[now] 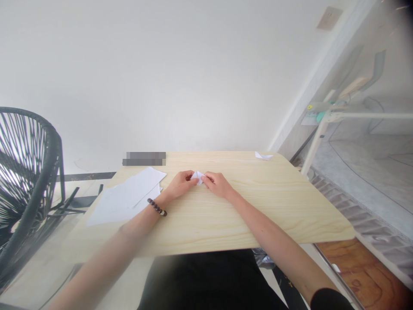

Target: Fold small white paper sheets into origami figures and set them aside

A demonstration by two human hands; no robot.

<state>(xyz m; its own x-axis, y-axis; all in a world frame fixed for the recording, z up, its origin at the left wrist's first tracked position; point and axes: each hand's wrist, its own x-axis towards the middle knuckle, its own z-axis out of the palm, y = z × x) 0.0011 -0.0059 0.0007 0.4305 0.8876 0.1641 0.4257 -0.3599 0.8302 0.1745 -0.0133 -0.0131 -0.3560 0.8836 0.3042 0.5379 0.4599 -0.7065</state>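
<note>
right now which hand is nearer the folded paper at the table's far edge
Right. In view, the right hand sits left of and below the folded paper; the left hand sits farther left.

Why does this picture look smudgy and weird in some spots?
In the head view, the left forearm looks hazy; also there, blocky grey squares cover a patch at the table's back left; the head view's top right corner goes dark, and its small folded paper looks soft.

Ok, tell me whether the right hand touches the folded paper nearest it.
Touching: the head view shows the right hand pinching the folded paper by one side.
</note>
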